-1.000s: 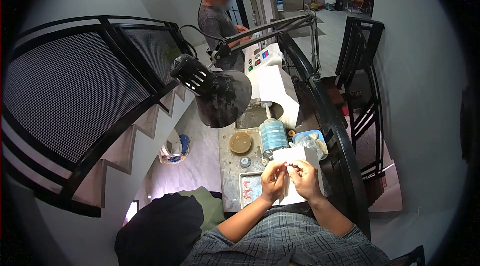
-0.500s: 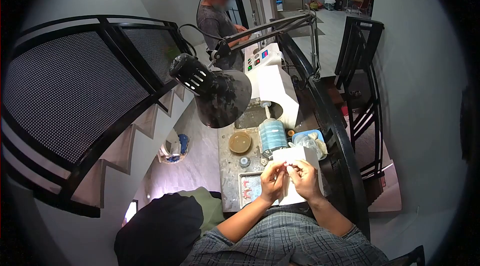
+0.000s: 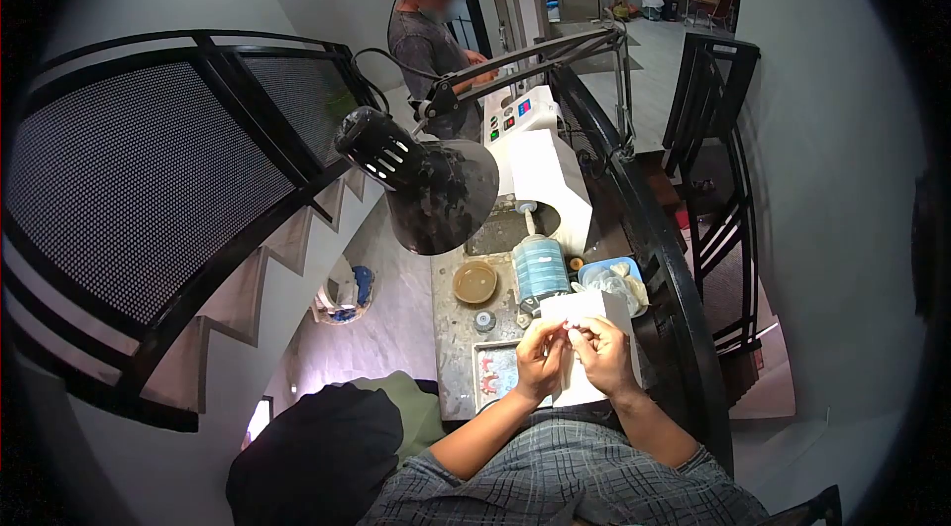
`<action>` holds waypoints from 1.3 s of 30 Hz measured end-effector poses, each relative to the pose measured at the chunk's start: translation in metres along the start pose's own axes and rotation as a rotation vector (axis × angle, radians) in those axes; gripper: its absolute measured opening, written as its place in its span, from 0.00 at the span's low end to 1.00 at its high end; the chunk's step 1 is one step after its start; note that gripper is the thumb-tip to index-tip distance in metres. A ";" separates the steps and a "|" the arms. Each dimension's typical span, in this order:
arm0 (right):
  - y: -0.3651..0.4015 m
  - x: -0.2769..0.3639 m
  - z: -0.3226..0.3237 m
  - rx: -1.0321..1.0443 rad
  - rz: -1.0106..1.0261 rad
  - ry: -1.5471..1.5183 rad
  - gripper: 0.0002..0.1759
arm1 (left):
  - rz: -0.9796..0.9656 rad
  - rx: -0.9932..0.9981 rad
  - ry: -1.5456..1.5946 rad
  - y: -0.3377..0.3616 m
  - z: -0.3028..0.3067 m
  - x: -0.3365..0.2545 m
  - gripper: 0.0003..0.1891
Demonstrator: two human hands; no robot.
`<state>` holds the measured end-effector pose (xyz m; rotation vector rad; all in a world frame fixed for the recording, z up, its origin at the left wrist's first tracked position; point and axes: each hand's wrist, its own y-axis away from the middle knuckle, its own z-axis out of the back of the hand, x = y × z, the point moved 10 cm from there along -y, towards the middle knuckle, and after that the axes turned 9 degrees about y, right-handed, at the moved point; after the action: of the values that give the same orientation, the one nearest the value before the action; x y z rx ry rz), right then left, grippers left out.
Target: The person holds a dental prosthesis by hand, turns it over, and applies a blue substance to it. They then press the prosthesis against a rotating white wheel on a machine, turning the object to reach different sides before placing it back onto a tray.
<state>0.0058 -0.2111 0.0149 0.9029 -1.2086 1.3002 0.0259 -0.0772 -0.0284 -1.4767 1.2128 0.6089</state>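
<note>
My left hand [image 3: 540, 358] and my right hand [image 3: 606, 360] meet over a white box-shaped block [image 3: 584, 304] at the near end of the bench. Thumbs and fingers of both are pinched together at the tips. Between them is a tiny pinkish-red piece [image 3: 568, 326], too small to name and mostly covered by the fingers. Left of my left hand lies a shallow tray [image 3: 476, 382] with small red pieces [image 3: 488, 379] on a pale bluish surface.
A black desk lamp [image 3: 446, 194] hangs over the bench. Beyond my hands are a blue-wrapped motor [image 3: 541, 268] with a spindle, a white hood [image 3: 555, 174], a brown bowl [image 3: 458, 284], a small round jar [image 3: 484, 320] and a blue tub [image 3: 604, 263]. Another person [image 3: 426, 41] stands behind.
</note>
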 end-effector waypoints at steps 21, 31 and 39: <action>0.001 0.005 0.000 0.011 -0.013 0.027 0.09 | -0.019 0.006 -0.025 -0.001 -0.002 -0.004 0.12; 0.001 0.006 0.000 0.004 0.003 0.029 0.08 | -0.034 0.003 -0.042 -0.002 -0.001 -0.004 0.13; 0.001 0.000 0.001 -0.006 0.002 0.016 0.08 | -0.035 -0.012 -0.011 -0.003 -0.003 -0.011 0.12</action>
<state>0.0046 -0.2117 0.0147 0.8856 -1.2010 1.3027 0.0242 -0.0761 -0.0165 -1.4994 1.1744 0.6006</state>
